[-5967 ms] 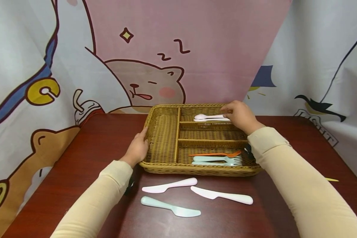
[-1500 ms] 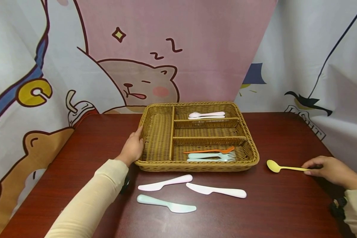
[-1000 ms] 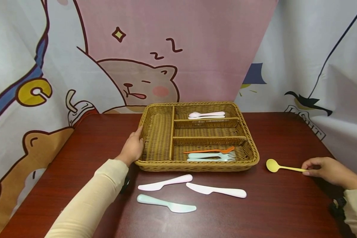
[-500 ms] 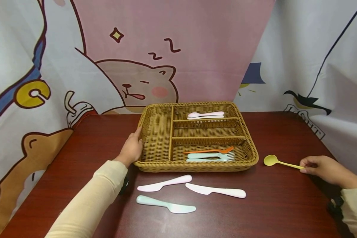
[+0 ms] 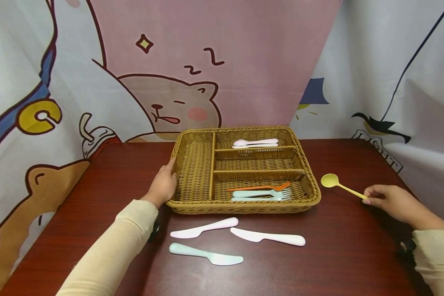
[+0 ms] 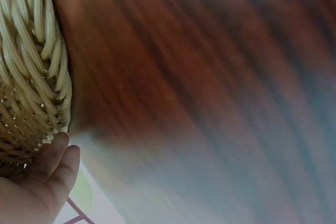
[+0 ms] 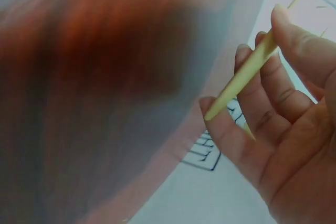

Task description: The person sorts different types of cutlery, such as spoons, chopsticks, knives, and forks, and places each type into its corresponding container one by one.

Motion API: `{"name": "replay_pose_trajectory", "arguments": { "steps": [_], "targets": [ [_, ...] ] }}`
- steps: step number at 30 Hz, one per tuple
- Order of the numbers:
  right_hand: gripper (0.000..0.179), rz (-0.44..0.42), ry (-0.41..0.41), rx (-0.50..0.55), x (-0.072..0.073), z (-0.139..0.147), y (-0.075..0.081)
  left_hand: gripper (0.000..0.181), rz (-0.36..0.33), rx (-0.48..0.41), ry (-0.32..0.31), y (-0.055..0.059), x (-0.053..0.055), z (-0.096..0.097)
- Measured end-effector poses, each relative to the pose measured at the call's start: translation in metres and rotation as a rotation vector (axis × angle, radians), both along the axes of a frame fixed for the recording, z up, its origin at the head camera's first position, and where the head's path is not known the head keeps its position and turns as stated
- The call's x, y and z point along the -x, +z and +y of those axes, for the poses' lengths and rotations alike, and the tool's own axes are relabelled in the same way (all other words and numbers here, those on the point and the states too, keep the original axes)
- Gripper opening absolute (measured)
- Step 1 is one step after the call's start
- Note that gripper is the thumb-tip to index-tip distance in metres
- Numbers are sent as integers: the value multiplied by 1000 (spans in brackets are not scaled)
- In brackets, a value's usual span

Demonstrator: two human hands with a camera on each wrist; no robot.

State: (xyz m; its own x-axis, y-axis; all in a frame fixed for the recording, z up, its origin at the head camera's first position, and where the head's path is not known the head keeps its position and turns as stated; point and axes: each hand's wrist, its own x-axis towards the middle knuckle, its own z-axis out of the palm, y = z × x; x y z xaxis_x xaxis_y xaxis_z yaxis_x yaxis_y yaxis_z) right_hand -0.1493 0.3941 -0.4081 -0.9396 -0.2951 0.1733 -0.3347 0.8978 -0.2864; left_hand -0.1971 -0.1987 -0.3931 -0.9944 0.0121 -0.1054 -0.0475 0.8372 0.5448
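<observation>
My right hand (image 5: 392, 202) pinches a yellow plastic spoon (image 5: 330, 180) by its handle end, its bowl pointing left near the basket's right side. In the right wrist view, the spoon's handle (image 7: 244, 74) runs between thumb and fingers. My left hand (image 5: 162, 184) rests against the left side of a divided wicker basket (image 5: 244, 209); in the left wrist view its fingers (image 6: 65, 169) lie along the weave. Pink and white spoons (image 5: 255, 142) lie in the back compartment. An orange fork (image 5: 260, 188) and pale blue forks (image 5: 253, 193) lie in the front one.
In front of the basket on the dark red table (image 5: 318, 267) lie a pink knife (image 5: 204, 228), a white knife (image 5: 268, 237) and a pale green knife (image 5: 206, 253). A cartoon-printed curtain (image 5: 266, 61) hangs behind the table.
My right hand has gone from the basket's back compartment to the yellow spoon, pinched it, and raised it up and leftward toward the basket. My left hand has stayed on the basket.
</observation>
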Motion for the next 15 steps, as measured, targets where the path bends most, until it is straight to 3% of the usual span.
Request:
{"name": "replay_pose_trajectory", "arguments": {
  "steps": [15],
  "targets": [
    [9, -17, -66, 14, 15, -41, 32, 57, -14, -18, 4, 0, -2, -1]
  ]
}}
